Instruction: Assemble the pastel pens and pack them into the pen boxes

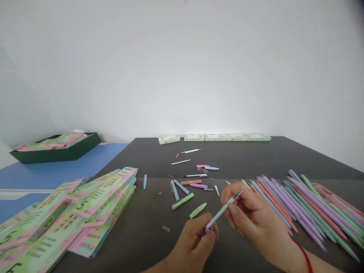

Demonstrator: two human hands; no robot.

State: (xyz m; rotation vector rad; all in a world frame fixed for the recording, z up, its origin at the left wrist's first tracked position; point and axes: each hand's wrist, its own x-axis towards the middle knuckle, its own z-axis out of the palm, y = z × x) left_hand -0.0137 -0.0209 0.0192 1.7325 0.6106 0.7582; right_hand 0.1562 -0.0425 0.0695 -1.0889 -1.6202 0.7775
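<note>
Our left hand [196,242] grips a purple plastic pen part [208,229]; our right hand [253,220] pinches the slim white plastic refill [219,215] above, best aligned straight.

1. Left: stacked packets [93,204] block your way.
2. Right: a spread of pens [295,208] bars your path.
3. Ahead: loose pen parts [182,201] obstruct you; between them and the packets, you can cross bare tabletop [145,223].

Workshop-like room: black table [127,231], loose pen parts [182,201], stacked cartons [106,199].
</note>
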